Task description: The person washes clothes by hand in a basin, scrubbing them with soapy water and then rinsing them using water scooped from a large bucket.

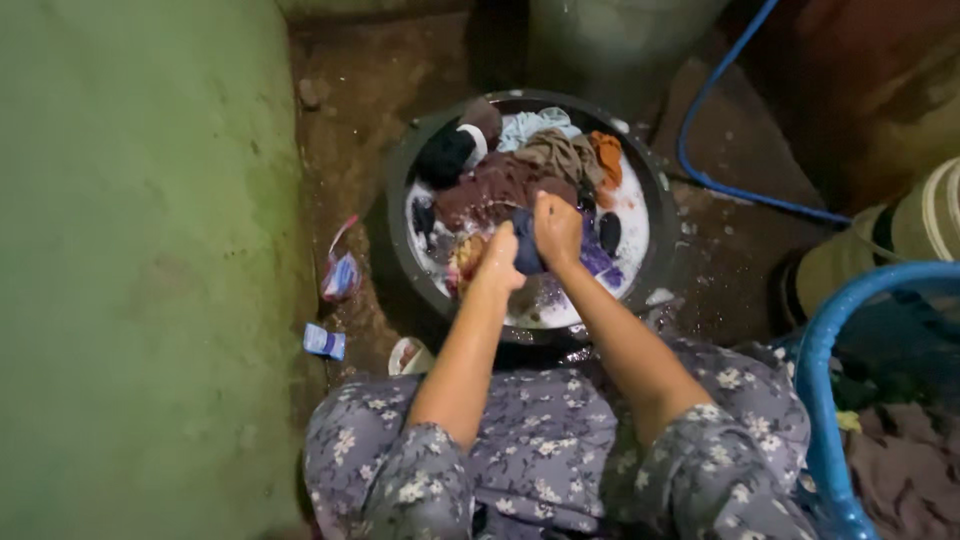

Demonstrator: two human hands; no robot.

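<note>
Presently I am gripping a dark blue garment [524,243] with left hand [499,262] and right hand [557,228] closed over the soapy basin [400,190], other soaked clothes [520,165] at twelve o'clock seemingly awaiting scrubbing.

1 black basin [400,200], 2 hands [500,262] [557,228], 1 blue hose [720,180], 2 small packets [341,275] [324,342], 1 blue tub [815,360].

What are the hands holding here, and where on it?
Both the left hand and right hand grip a bunched dark blue cloth at its gathered top.

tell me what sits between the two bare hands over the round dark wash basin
In the head view, a dark blue cloth is bunched between the left hand and the right hand, both gripping it above the soapy water of the round dark wash basin.
</note>
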